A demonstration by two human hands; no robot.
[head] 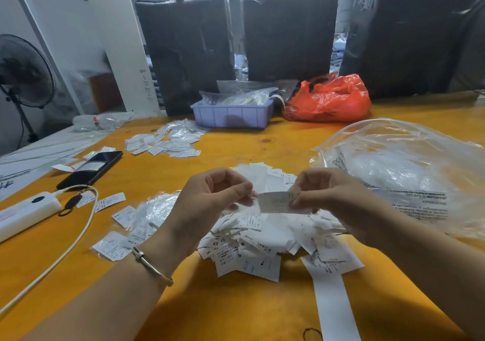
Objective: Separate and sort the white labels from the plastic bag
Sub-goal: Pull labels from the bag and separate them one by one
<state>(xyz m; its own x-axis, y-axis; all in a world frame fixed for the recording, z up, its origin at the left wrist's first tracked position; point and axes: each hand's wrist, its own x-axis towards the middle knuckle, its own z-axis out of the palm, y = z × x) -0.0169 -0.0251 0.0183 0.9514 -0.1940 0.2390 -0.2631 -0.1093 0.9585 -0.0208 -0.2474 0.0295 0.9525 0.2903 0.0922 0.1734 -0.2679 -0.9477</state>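
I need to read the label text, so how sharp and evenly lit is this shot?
Head view: the held label is motion-blurred and unreadable; the pile prints show sharper; window backlight leaves the wrapped bales dark; wide-angle bending at the edges.

Single view, head-worn, wide-angle. Looks forward and down from above the near edge of the bench (183, 314), facing the far side. Both forearms enter from the bottom corners; left hand (210, 201) and right hand (330, 199) sit close below the lens, near frame centre. Far field reaches the black wrapped bales (288, 33) past the far bench edge and a standing fan (23, 73) at far left. Straight lines bow toward the frame edges. No second view.
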